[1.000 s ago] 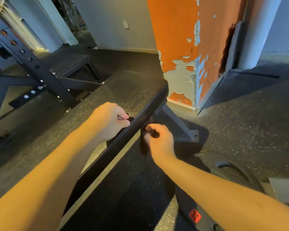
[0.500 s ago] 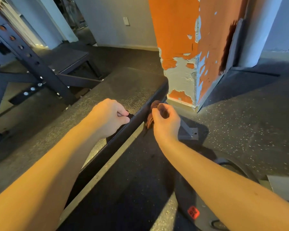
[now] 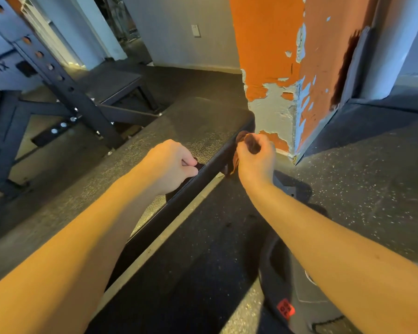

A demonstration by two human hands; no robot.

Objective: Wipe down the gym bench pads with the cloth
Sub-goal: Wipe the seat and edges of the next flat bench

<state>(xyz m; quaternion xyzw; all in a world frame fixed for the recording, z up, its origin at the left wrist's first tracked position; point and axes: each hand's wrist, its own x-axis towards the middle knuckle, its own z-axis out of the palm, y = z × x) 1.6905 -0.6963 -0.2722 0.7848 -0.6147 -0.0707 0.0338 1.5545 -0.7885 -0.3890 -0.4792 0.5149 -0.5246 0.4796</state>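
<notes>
The black textured bench pad [image 3: 196, 126] runs from the lower left toward the far end near the pillar. My right hand [image 3: 256, 160] is shut on a dark brown cloth [image 3: 247, 141] and presses it against the pad's right side edge, close to the far corner. My left hand [image 3: 171, 162] rests as a fist on the pad's top, beside the right edge; whether it holds anything I cannot tell.
An orange pillar with peeling paint [image 3: 275, 68] stands just beyond the pad's far end. A black weight plate with a red label [image 3: 297, 297] lies on the speckled floor under my right arm. A black rack upright and frame [image 3: 65, 88] stand at left.
My right hand has slid the cloth along the pad's side edge away from me, toward the far corner. My left hand has stayed in place on top.
</notes>
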